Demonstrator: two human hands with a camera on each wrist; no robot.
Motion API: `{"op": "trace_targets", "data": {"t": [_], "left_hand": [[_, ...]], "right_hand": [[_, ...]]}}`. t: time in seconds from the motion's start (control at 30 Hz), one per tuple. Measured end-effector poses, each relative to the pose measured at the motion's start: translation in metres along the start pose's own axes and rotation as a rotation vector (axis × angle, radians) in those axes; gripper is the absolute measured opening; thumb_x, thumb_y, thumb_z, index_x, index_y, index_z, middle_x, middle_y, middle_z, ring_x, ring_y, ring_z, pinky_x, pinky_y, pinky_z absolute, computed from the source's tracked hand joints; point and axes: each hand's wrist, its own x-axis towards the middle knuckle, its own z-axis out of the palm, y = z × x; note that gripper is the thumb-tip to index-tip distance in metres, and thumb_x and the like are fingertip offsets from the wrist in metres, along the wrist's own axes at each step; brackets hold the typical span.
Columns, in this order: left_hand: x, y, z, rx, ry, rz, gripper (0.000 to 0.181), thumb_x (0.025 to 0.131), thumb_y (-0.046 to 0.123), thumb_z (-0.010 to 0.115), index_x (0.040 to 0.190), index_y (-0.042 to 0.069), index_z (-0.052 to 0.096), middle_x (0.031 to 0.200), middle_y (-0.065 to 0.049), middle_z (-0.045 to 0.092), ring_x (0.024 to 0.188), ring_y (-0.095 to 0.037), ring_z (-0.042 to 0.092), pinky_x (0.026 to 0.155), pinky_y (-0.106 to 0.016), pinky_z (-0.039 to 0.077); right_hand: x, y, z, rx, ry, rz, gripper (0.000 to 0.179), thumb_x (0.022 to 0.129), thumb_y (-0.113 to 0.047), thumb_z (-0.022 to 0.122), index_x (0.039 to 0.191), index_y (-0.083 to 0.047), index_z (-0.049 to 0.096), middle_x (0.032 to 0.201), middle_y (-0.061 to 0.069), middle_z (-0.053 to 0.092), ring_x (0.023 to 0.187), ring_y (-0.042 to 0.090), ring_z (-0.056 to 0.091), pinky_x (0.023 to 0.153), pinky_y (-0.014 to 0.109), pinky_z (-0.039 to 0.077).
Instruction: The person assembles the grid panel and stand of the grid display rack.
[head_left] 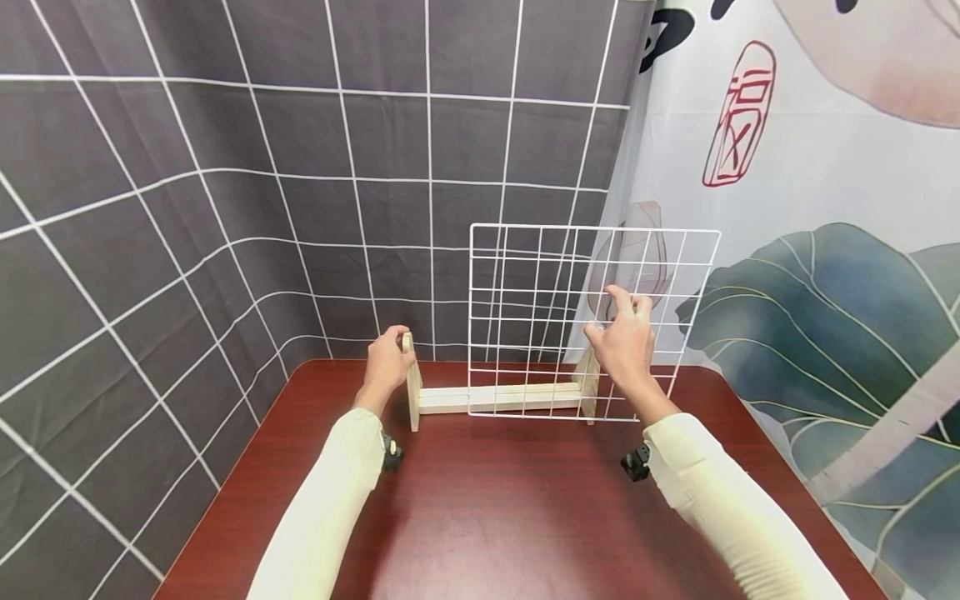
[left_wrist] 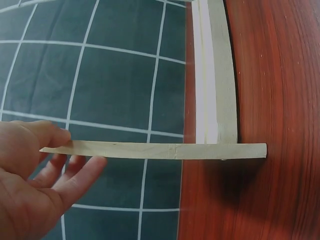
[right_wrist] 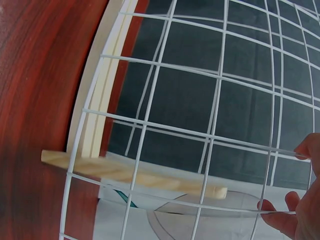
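Note:
A low wooden stand lies across the table, its pale rails (head_left: pixel 450 400) joining two upright end boards. My left hand (head_left: pixel 386 364) pinches the top of the left end board (head_left: pixel 413 392), thumb on one face and fingers on the other, as the left wrist view shows. My right hand (head_left: pixel 628 346) grips the wires of a square white wire grid panel (head_left: pixel 596 227) at its right part. Raised in front of the stand, the panel overlaps the rails and the right end board (right_wrist: pixel 150 177). The panel's lower edge shows just below the rails in the head view.
The red-brown wooden table (head_left: pixel 480 508) runs toward me. Behind it hangs a dark grey curtain (head_left: pixel 375 133) with white grid lines. A white curtain with a leaf print (head_left: pixel 825 333) hangs at the right. Small black devices (head_left: pixel 636 462) sit at both wrists.

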Motion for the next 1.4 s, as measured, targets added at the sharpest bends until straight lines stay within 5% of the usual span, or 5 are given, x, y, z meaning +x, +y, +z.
{"op": "trace_targets", "data": {"t": [1.0, 1.4], "left_hand": [[0.012, 0.028, 0.037, 0.003, 0.000, 0.093, 0.050, 0.085, 0.004, 0.067, 0.135, 0.005, 0.061, 0.125, -0.023, 0.069, 0.118, -0.042, 0.064, 0.104, -0.048, 0.052], [0.010, 0.045, 0.055, -0.037, -0.006, 0.114, 0.048, 0.086, 0.004, 0.068, 0.133, 0.005, 0.063, 0.122, -0.021, 0.071, 0.117, -0.039, 0.066, 0.102, -0.046, 0.053]], "right_hand": [[-0.002, -0.004, -0.001, 0.017, 0.032, -0.011, 0.063, 0.073, -0.012, 0.074, 0.134, -0.016, 0.060, 0.126, 0.022, 0.050, 0.078, 0.049, 0.060, 0.072, 0.057, 0.052], [-0.005, -0.006, 0.000, -0.015, -0.002, 0.043, 0.063, 0.076, -0.018, 0.075, 0.136, -0.022, 0.058, 0.130, 0.019, 0.050, 0.076, 0.048, 0.061, 0.067, 0.056, 0.051]]}}
